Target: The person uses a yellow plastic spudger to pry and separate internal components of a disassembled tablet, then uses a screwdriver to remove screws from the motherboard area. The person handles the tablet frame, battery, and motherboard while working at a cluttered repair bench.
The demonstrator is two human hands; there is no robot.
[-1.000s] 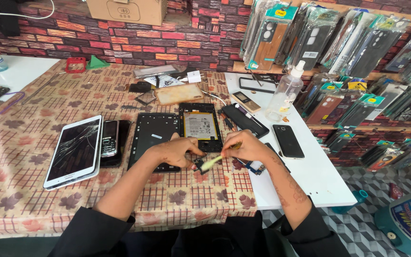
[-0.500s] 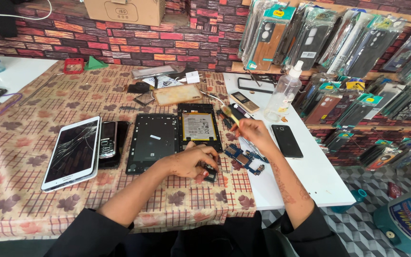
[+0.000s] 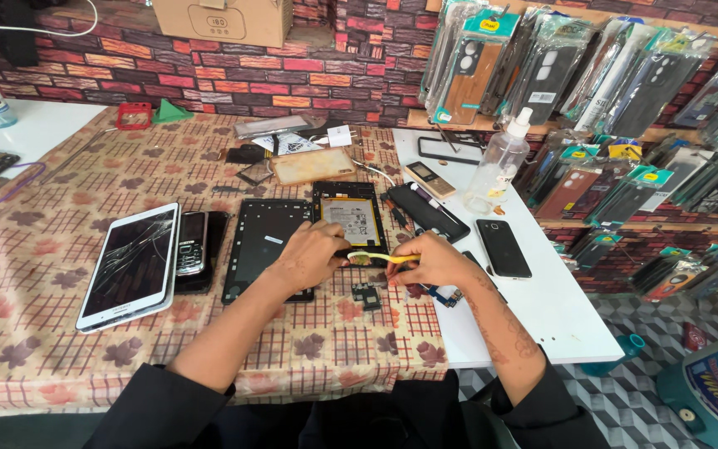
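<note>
Yellow tool (image 3: 382, 258) lies level between both hands, just below the bottom edge of the opened tablet (image 3: 351, 218), above the patterned counter (image 3: 43, 333). Right hand (image 3: 430, 262) is closed around its right end; left hand (image 3: 313, 254) pinches the left end, fingers resting at the tablet's lower edge. Tablet sits face-down with back off, battery and board exposed.

Just left of it, touching or nearly so: a black back frame (image 3: 261, 245), partly under the left wrist. Below the hands, a small black part (image 3: 366, 294) on the cloth; a blue flex piece (image 3: 442, 295) by the right wrist.

Further left: a keypad phone (image 3: 191, 243) on a dark slab, then a white tablet with cracked screen (image 3: 130, 264).

Right side, on the white counter (image 3: 542, 324): black phone (image 3: 503, 247) flat, a longer black phone (image 3: 425, 212) at an angle, a small bar phone (image 3: 429, 179), a clear spray bottle (image 3: 499, 162) upright.

Behind: a tan case (image 3: 313, 165), a red frame (image 3: 134, 115), a green wedge (image 3: 169, 111), a cardboard box (image 3: 222, 18) on the brick ledge. Packaged phone cases (image 3: 542, 66) hang on the right wall.
</note>
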